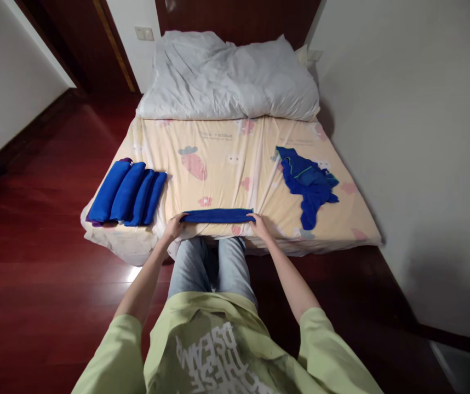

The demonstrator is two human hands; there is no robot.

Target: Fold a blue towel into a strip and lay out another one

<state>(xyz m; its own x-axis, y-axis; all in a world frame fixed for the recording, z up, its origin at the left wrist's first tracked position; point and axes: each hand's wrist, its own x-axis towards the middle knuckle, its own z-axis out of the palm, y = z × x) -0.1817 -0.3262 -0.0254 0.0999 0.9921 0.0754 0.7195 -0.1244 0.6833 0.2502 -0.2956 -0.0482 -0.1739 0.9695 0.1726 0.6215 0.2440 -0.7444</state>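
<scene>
A blue towel (pixel 218 215), folded into a long narrow strip with a green edge, lies across the near side of the bed. My left hand (pixel 175 225) grips its left end, fingers closed round the cloth. At the opposite end my right hand (pixel 258 225) pinches the corner. To the left, several blue cloth rolls (pixel 127 192) lie side by side, with a bit of purple showing beneath them. Over on the right is a crumpled heap of blue cloths (pixel 308 183) with green edging.
The bed (pixel 222 164) has a cream sheet printed with carrots and hearts. A bulky white quilt (pixel 230 76) is piled at the headboard (pixel 239 19). A wall (pixel 407 137) runs along the right, and dark red flooring (pixel 46 262) surrounds the bed's left and front.
</scene>
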